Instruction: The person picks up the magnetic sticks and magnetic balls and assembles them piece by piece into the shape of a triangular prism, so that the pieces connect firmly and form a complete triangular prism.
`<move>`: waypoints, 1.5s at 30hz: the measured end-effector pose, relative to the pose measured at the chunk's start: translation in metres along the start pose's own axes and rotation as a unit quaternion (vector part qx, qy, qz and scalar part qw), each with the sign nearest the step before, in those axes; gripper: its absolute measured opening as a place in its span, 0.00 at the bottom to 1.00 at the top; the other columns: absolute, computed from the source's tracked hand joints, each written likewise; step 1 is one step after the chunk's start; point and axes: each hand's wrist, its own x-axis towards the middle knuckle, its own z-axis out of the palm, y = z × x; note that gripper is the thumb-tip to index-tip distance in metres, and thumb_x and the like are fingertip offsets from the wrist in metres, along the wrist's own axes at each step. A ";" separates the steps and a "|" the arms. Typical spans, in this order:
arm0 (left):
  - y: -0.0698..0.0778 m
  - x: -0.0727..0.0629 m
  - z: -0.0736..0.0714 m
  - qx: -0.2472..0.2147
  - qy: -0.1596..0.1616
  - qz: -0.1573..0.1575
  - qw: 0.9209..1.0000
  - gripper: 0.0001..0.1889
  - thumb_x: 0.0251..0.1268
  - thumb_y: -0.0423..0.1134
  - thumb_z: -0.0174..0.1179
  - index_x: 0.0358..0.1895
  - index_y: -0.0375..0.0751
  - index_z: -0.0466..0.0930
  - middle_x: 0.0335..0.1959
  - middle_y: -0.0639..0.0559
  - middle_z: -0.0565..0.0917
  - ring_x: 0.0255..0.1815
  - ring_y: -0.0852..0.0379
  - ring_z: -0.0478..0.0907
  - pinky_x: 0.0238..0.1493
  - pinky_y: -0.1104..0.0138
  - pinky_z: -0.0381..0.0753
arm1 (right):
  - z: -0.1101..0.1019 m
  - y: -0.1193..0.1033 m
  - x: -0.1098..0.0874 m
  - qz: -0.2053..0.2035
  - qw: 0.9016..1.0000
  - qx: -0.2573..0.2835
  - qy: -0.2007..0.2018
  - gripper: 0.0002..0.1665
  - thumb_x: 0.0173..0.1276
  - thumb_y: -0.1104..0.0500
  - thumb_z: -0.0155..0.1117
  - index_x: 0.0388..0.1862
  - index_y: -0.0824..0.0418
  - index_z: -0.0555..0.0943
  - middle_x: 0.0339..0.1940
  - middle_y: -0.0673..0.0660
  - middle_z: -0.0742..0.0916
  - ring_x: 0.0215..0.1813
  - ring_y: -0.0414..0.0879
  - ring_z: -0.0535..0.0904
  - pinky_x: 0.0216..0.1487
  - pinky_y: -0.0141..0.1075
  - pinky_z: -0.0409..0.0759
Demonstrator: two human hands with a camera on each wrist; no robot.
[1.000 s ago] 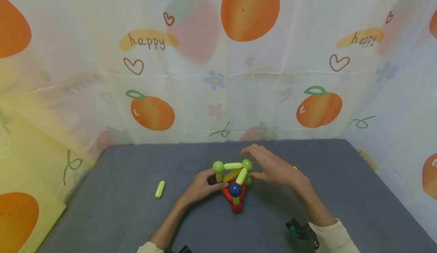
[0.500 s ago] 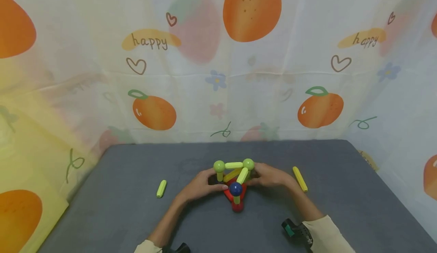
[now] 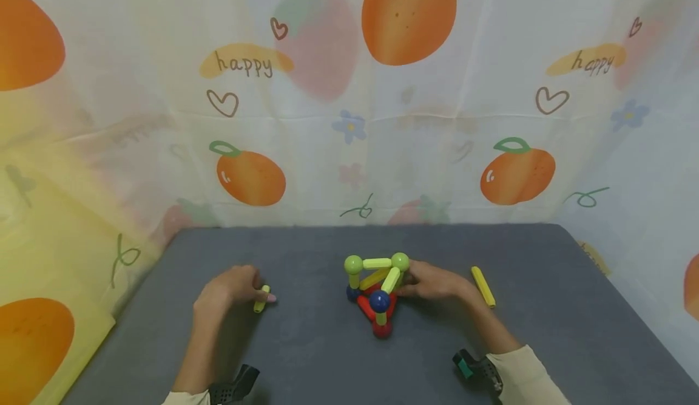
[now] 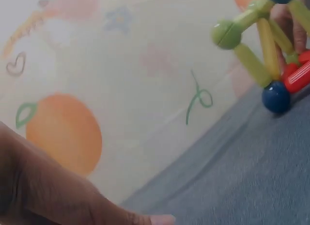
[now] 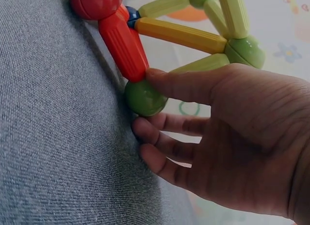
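A frame of magnetic building sticks and balls (image 3: 391, 281) stands mid-table, with a red stick triangle at its base and yellow-green sticks above. My right hand (image 3: 431, 280) holds it at a lower back corner. In the right wrist view the thumb presses where a red stick (image 5: 123, 48) meets a green ball (image 5: 145, 98), fingers curled against the ball's other side. My left hand (image 3: 232, 286) is at a short yellow-green stick (image 3: 260, 303) on the left, its thumb crossing over the stick. I cannot tell whether it grips. The left wrist view hides that stick.
A longer yellow stick (image 3: 483, 286) lies on the grey table (image 3: 327, 362) to the right of the frame, beyond my right forearm. A fruit-printed curtain (image 3: 415, 168) hangs right behind the table's far edge.
My left hand has left the frame's left side and moved left to the short stick. The right hand came down onto the frame's back corner and stays there.
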 end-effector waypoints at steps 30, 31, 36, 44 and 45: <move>0.131 0.008 0.029 0.154 0.317 0.472 0.808 0.13 0.59 0.37 0.77 0.46 0.55 0.90 0.45 0.59 0.87 0.46 0.59 0.81 0.50 0.63 0.78 | 0.000 -0.001 -0.001 -0.008 1.000 0.018 -0.013 0.25 0.79 0.59 0.62 0.69 0.69 0.70 0.62 0.66 0.81 0.63 0.55 0.80 0.61 0.45 0.80; 0.132 0.007 0.029 0.160 0.319 0.469 0.808 0.13 0.60 0.38 0.76 0.46 0.56 0.90 0.45 0.59 0.87 0.46 0.59 0.80 0.50 0.63 0.78 | 0.000 -0.001 -0.001 -0.007 1.000 0.018 -0.012 0.25 0.79 0.59 0.62 0.69 0.69 0.70 0.62 0.66 0.81 0.63 0.55 0.80 0.61 0.45 0.80; 0.136 0.007 0.032 0.182 0.329 0.459 0.805 0.12 0.60 0.39 0.77 0.46 0.59 0.90 0.44 0.60 0.86 0.45 0.59 0.80 0.49 0.64 0.78 | 0.000 0.000 -0.001 -0.009 0.999 0.027 -0.015 0.26 0.80 0.59 0.61 0.69 0.69 0.69 0.64 0.67 0.81 0.64 0.56 0.79 0.63 0.46 0.80; 0.136 0.009 0.033 0.159 0.327 0.451 0.815 0.14 0.59 0.39 0.78 0.48 0.57 0.90 0.47 0.58 0.86 0.49 0.57 0.78 0.50 0.62 0.77 | 0.002 0.002 0.000 -0.013 0.999 0.030 -0.008 0.28 0.80 0.59 0.61 0.71 0.70 0.68 0.65 0.68 0.80 0.67 0.60 0.79 0.65 0.50 0.79; 0.134 0.010 0.033 0.139 0.320 0.443 0.826 0.17 0.58 0.40 0.79 0.51 0.56 0.89 0.49 0.56 0.85 0.52 0.55 0.78 0.51 0.60 0.78 | 0.002 0.002 0.000 -0.011 1.000 0.023 -0.003 0.27 0.79 0.58 0.62 0.70 0.70 0.69 0.63 0.67 0.81 0.65 0.58 0.80 0.63 0.48 0.80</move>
